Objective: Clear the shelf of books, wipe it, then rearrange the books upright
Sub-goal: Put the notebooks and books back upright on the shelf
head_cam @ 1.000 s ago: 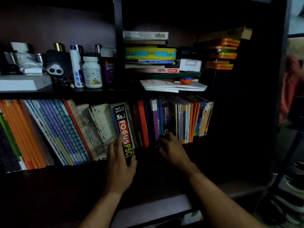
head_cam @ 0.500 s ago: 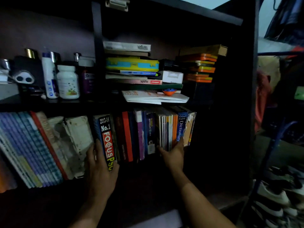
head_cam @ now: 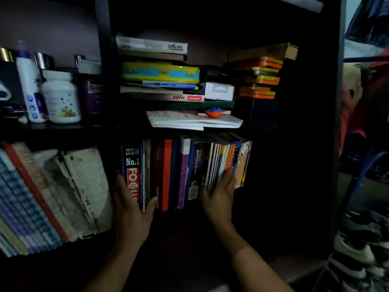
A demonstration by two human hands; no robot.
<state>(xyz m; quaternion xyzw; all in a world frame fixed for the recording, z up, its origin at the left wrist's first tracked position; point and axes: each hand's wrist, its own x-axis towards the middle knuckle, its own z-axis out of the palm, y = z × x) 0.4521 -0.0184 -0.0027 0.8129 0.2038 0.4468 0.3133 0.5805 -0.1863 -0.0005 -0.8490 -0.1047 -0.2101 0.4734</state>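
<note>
Lower shelf, middle: I saw the upright books (head_cam: 185,171) packed in a block, spines outward, from the black Focus book (head_cam: 131,171) on its left end to the torn-covered book (head_cam: 242,163) on its right end.
Left hand: my left hand (head_cam: 128,209) lay against the left end of the block, fingers straight beside the Focus book, thumb across the spines near the red book (head_cam: 166,173); it pressed rather than grasped.
Right hand: my right hand (head_cam: 219,192) lay flat on the thin spines near the right end, fingers straight, nothing clenched.
Step, as I judged it: squeezing the block between both palms to lift it out.
Neighbours: the leaning books (head_cam: 31,199) and a stained, worn book (head_cam: 84,186) stood to the left, apart from the block by a dark gap.
Above: flat stacked books (head_cam: 160,72), a folded paper (head_cam: 193,121), bottles (head_cam: 61,95).
Risk: with open palms only, middle volumes could slip out and drop; the thin ones looked likeliest. The leaning books might topple into the gap.
Hard to see: the light was poor; the shelf board (head_cam: 179,232) under the block and its back were lost in shadow, and the left row was cut off at the edge.
</note>
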